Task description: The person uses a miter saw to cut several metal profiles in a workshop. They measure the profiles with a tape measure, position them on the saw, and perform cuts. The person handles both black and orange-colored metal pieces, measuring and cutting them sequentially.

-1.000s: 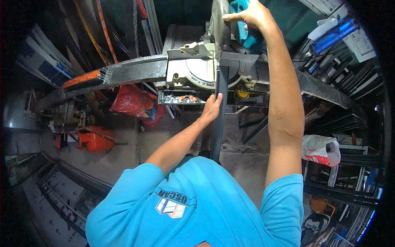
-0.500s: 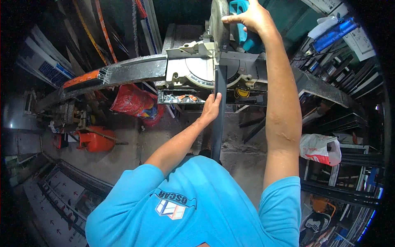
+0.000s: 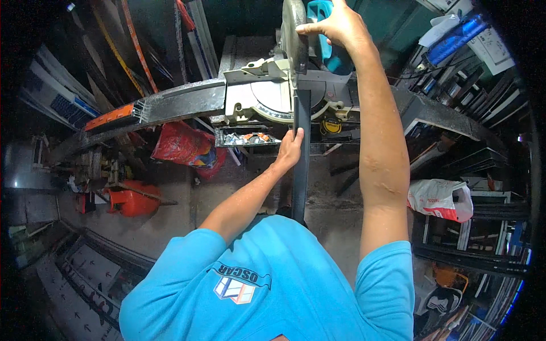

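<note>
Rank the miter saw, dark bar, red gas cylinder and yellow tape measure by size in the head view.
1. Miter saw
2. Dark bar and red gas cylinder, unsure: bar looks longer, cylinder wider
3. Yellow tape measure

I see a long, straight, dark bar point(image 3: 302, 176) lying lengthwise, its far end over the pale base point(image 3: 267, 94) of a miter saw point(image 3: 289, 69). The saw's round, grey blade guard point(image 3: 293, 42) stands upright, its teal handle point(image 3: 327, 55) just to the right.

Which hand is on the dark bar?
The left hand, its thumb against the dark bar; the right hand is farther forward, at the teal saw handle.
</note>
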Demonstrator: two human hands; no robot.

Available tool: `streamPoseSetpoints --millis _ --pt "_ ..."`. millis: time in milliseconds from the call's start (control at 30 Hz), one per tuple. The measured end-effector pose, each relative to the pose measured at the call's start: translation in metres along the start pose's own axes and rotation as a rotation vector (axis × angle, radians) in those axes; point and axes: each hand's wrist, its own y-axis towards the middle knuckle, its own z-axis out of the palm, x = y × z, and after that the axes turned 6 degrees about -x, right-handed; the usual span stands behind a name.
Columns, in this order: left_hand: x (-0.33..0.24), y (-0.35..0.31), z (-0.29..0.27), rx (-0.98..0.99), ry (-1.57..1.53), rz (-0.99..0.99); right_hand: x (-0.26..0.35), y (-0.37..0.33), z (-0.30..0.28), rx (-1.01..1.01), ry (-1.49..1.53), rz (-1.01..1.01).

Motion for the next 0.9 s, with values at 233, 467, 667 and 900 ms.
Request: streamPoseSetpoints --millis 233,467,667,900 --pt "0.003 -0.001 0.002 -0.042 -0.022 0.043 -0.007 -0.001 0.003 -0.048 0.02 -0.05" --pt "-0.004 -0.004 0.0 -0.062 -0.006 0.051 -0.003 -0.009 0.0 -0.029 0.048 -0.012" --pt "0.003 -0.001 0.001 -0.064 0.02 0.053 -0.005 -0.006 0.004 -0.045 0.02 -0.018" --pt "0.003 -0.001 0.003 -0.058 -0.007 0.041 -0.007 -0.008 0.005 -0.046 -0.005 -0.028"
